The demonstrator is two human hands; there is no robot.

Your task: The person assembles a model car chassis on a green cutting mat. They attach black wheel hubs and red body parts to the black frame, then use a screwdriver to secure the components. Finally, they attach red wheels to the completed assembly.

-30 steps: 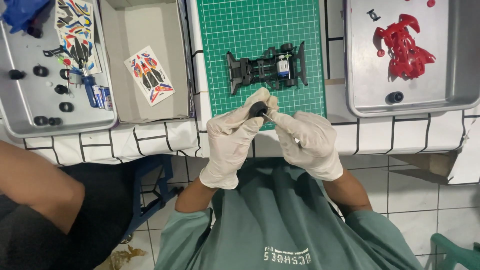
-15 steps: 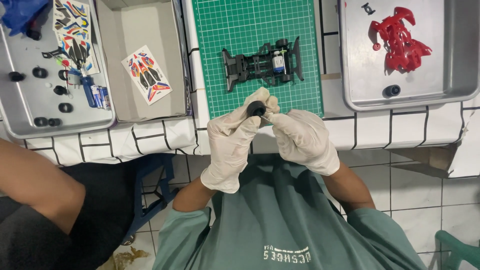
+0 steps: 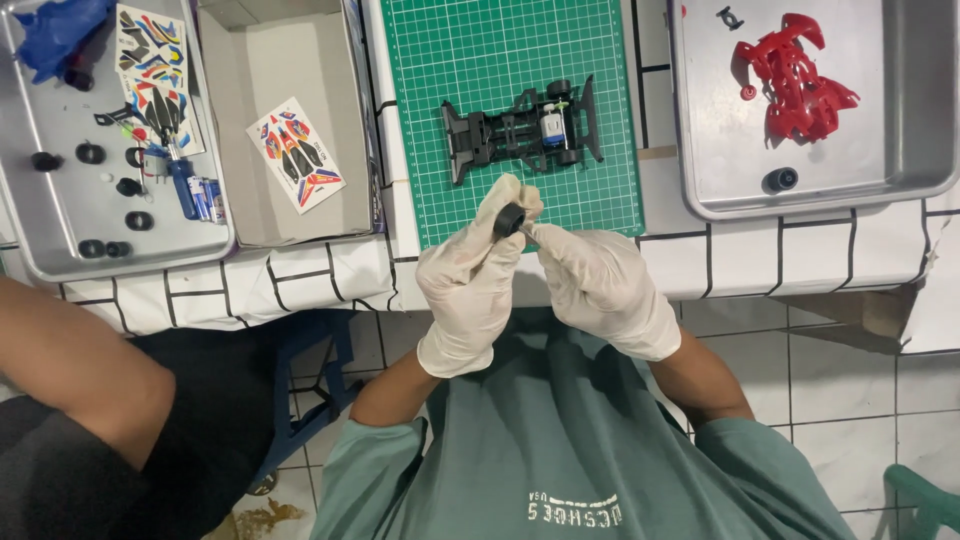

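— Two hands on one small part: you are holding a black wheel (image 3: pixel 509 220) between your gloved fingers, just above the near edge of the green mat (image 3: pixel 430 120).

— Which hand is doing the gripping?

— Your left hand (image 3: pixel 475 285) is curling closed around the wheel, thumb and forefinger pinching it. Your right hand (image 3: pixel 600 290) is nearly closed too, its fingertips pressing against the wheel's side. Whether it is holding something tiny of its own, I cannot tell.

— And the step?

— By the look of it, you are working on the wheel itself, perhaps seating a tyre on its rim, with the black chassis (image 3: pixel 520 130) lying on the mat just beyond your hands and wheel-less at the near end.

— What is the next move asking of me?

— Probably an even squeeze all round the wheel, then a straight line-up with an axle on the chassis. More wheels are lying in the left tray (image 3: pixel 30 250), one more in the right tray (image 3: pixel 700 195) beside the red body (image 3: pixel 795 85).
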